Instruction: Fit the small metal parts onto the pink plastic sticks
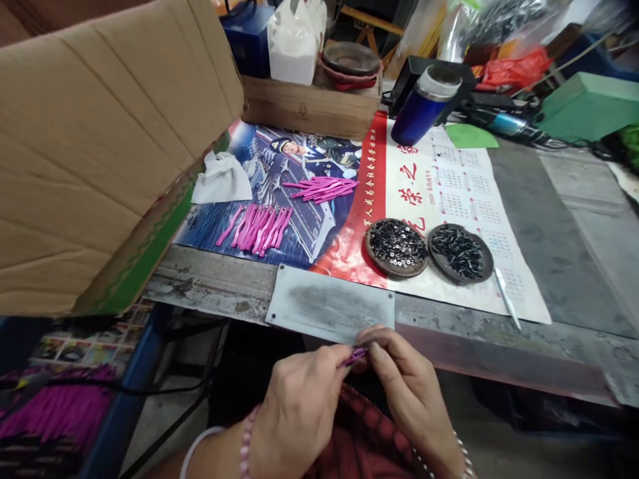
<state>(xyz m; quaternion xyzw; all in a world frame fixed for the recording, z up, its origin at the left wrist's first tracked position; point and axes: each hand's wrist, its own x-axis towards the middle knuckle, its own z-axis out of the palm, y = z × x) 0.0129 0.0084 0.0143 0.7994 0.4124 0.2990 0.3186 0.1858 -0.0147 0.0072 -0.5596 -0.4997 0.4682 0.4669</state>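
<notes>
Close to the table's front edge, my left hand (307,399) pinches a small purple piece (356,356). The fingers of my right hand (407,379) close on the piece's other end, over dark bits too small to make out. Beyond them lies a grey metal plate (332,303). On the poster are a pile of pink-purple strips (324,189) and a row of similar strips (262,228). One round bowl (397,269) holds dark small parts with shiny rings; the bowl beside it (462,276) holds dark pin-like parts.
A large cardboard box (110,146) stands at the left. A white pen-like tool (508,299) lies right of the bowls. Farther back are a blue tumbler (424,110), a wooden box (309,110) and a white cloth (222,178). A blue bin (112,416) sits lower left.
</notes>
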